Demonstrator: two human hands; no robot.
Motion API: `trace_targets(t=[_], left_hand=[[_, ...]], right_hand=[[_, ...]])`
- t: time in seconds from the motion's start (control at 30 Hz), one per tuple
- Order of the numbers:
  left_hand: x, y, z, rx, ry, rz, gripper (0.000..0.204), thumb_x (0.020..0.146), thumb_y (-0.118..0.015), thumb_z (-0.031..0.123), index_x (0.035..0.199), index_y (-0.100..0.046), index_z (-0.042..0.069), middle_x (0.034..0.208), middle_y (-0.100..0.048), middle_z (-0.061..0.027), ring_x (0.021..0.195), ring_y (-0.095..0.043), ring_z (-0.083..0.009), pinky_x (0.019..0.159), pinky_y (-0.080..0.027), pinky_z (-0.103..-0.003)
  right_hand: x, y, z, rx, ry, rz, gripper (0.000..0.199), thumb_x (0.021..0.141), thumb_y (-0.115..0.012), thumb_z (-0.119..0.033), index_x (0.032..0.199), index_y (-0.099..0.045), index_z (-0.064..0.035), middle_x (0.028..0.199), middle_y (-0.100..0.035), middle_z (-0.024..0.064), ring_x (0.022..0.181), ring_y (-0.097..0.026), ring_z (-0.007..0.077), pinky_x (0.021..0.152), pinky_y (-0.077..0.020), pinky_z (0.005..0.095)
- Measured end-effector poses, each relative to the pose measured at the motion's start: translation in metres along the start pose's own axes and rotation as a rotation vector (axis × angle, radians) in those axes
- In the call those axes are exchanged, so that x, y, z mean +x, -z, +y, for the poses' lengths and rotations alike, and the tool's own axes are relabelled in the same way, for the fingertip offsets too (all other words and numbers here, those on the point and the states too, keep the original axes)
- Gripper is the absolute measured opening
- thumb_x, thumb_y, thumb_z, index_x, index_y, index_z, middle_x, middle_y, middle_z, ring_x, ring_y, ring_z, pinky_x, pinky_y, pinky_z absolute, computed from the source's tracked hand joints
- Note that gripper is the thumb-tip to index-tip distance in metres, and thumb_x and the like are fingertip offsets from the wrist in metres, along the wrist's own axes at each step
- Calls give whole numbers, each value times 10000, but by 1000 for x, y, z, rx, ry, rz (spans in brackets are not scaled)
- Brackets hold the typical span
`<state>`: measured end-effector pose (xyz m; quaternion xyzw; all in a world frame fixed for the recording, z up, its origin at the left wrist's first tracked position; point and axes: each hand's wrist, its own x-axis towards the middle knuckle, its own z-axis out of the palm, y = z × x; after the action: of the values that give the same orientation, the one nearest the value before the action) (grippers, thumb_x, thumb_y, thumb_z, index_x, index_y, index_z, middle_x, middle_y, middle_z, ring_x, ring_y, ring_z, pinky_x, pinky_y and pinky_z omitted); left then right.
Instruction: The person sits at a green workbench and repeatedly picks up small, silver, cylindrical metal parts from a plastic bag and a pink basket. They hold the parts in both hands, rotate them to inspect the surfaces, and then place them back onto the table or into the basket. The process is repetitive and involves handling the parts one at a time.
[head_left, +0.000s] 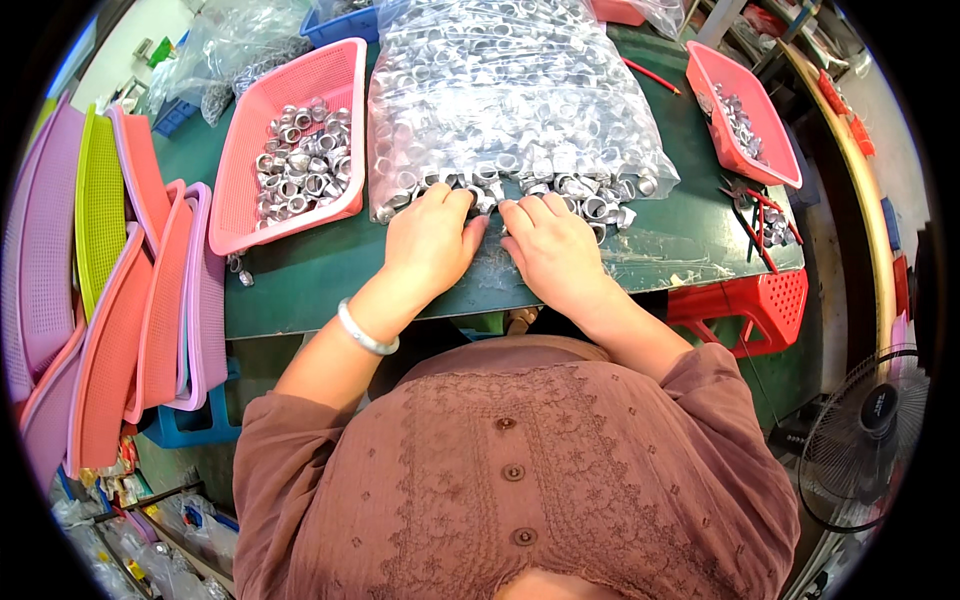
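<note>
A large clear plastic bag (520, 100) full of small silver ring-shaped metal pieces lies on the green table in front of me. Its near end is open, and loose metal pieces (598, 208) spill out at its mouth. My left hand (432, 238) is at the left part of the mouth, fingers curled, with a silver ring piece (486, 198) at its thumb and index finger. Beside it, my right hand (555, 245) is closed among the pieces, its fingertips partly hidden. Whatever sits under those fingers cannot be made out.
Left of the bag, a pink basket (228, 190) holds similar pieces; another pink basket (780, 172) stands right. Red-handled pliers (745, 195) lie near the table's right edge. Stacked colored baskets (160, 300) are at far left. A red stool (765, 310) and fan (865, 430) stand right.
</note>
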<state>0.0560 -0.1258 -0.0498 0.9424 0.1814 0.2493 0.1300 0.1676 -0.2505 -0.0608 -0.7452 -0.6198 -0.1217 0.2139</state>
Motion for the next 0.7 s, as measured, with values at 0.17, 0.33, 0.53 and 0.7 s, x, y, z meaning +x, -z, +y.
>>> trace_targets(t=[0.17, 0.33, 0.53, 0.7], left_hand=[[4, -14, -8, 15, 24, -33, 125, 779, -627, 143, 838, -590, 39, 692, -581, -105, 618, -590, -250, 550, -452, -348], [1, -2, -10, -663, 421, -140, 92, 835, -590, 107, 834, -565, 19, 657, -593, -60, 548, -561, -111, 494, -432, -241], [-20, 3, -8, -1227, 460, -118, 72, 847, -588, 84, 867, -564, 20, 774, -618, -56, 677, -598, -116, 587, -480, -228], [-35, -5, -3, -1381, 367, -88, 83, 815, -630, 40, 873, -574, 20, 844, -598, -12, 738, -554, -66, 662, -457, -218]], right_hand=[[-1, 0, 2, 112, -14, 58, 376, 680, -674, -96, 1034, -553, -64, 872, -565, 77, 815, -540, 229, 695, -463, 306], [-6, 8, 11, 717, -249, 26, 456, 745, -626, 26, 1176, -488, -36, 975, -583, 73, 794, -562, 101, 685, -456, 222], [-10, 3, 12, 1323, -353, 18, 473, 781, -570, 73, 1220, -422, -21, 1080, -561, 103, 894, -567, 136, 777, -476, 265], [-10, 7, 7, 1481, -294, 25, 502, 782, -557, 81, 1245, -391, -20, 1122, -548, 121, 964, -561, 167, 839, -462, 298]])
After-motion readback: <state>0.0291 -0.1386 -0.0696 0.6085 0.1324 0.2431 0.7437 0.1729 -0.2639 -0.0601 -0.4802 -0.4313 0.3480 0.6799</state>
